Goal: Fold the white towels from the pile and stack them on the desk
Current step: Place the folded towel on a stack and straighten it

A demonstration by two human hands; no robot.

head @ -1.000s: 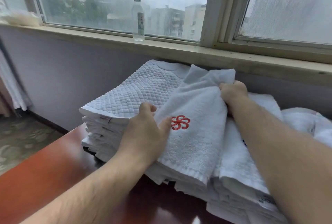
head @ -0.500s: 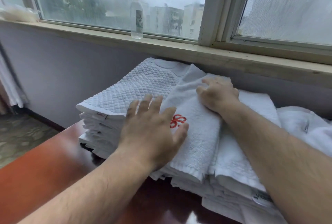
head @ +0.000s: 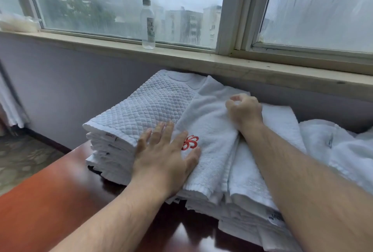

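L hand (head: 164, 157) flat, R hand (head: 243, 110) fisted on towel (head: 210, 128) w/ red flower logo (head: 189, 142); tags unreadable.

bare desk (head: 40, 201) left of towel stacks (head: 113, 146), windowsill (head: 201, 63) close behind, loose pile (head: 343, 150) right

two towel stacks (head: 121, 130), one bottle (head: 148, 25)

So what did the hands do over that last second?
The left hand let go of the red-marked towel and now presses flat on it. The right hand lowered its raised far end onto the stack and curls there. The stacks and bottle stayed put.
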